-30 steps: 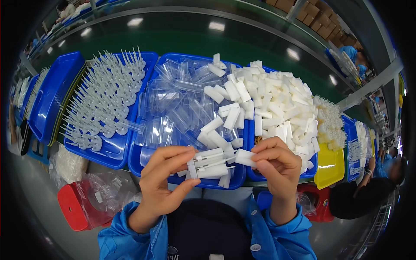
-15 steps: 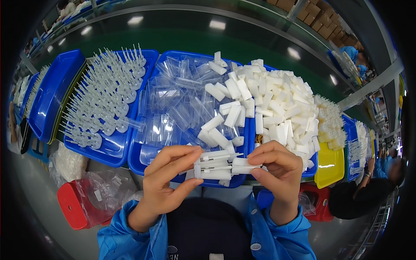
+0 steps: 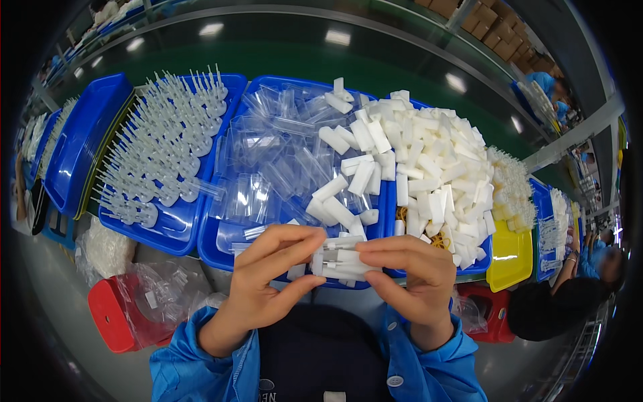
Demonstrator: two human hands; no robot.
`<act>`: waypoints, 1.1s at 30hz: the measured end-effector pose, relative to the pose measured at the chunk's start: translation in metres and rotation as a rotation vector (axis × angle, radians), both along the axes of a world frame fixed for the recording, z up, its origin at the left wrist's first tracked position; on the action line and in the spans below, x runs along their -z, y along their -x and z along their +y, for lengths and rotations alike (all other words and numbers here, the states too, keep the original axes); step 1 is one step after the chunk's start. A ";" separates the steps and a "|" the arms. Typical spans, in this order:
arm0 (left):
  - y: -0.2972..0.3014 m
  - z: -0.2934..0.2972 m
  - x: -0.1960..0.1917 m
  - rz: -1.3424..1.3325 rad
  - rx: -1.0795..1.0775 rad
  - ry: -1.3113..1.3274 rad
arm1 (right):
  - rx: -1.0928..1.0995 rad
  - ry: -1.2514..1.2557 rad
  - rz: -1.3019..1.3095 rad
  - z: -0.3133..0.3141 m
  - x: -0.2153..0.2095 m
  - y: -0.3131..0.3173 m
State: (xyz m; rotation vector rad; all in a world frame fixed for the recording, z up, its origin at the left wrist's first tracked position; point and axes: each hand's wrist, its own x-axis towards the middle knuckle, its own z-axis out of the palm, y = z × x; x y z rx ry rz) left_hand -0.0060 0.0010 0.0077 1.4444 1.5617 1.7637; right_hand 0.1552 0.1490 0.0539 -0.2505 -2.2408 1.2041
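In front of my chest, my left hand (image 3: 268, 278) is closed on the round white base of a plastic piece with long pins (image 3: 317, 261), its pins pointing right. My right hand (image 3: 415, 275) pinches white foam blocks (image 3: 348, 260) set among the pins; the fingers hide their right ends. Both hands are over the near edge of a blue tray (image 3: 218, 251) of clear plastic sleeves (image 3: 281, 167), with loose foam blocks on them. Beyond my right hand, a heap of white foam blocks (image 3: 435, 167) fills another blue tray. Rubber bands (image 3: 439, 240) show at its near side.
At left, a blue tray (image 3: 177, 242) holds many pinned pieces (image 3: 161, 147), beside stacked blue trays (image 3: 84, 147). A yellow tray (image 3: 509, 258) is at right. Red stools (image 3: 110, 315) stand below. A green conveyor belt (image 3: 281, 50) runs behind. Another person (image 3: 546, 305) sits at far right.
My right hand has moved left, closer to my left hand, with the foam blocks now further along the pins. My left hand has shifted slightly right.
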 end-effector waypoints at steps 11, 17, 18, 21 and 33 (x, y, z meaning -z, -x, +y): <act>0.001 0.000 0.003 -0.053 0.015 0.050 | -0.045 -0.191 0.087 -0.006 0.018 0.009; 0.004 -0.006 0.002 -0.115 -0.088 -0.028 | 0.105 -0.250 0.071 0.012 0.001 0.008; 0.007 -0.009 0.005 -0.173 -0.133 -0.052 | 0.113 -0.321 0.019 0.020 0.002 0.008; 0.013 -0.008 0.004 -0.257 -0.192 -0.120 | 0.082 -0.429 -0.172 0.036 0.014 0.006; 0.009 -0.009 0.004 -0.296 -0.110 -0.163 | 0.268 -0.391 -0.065 0.032 0.031 0.009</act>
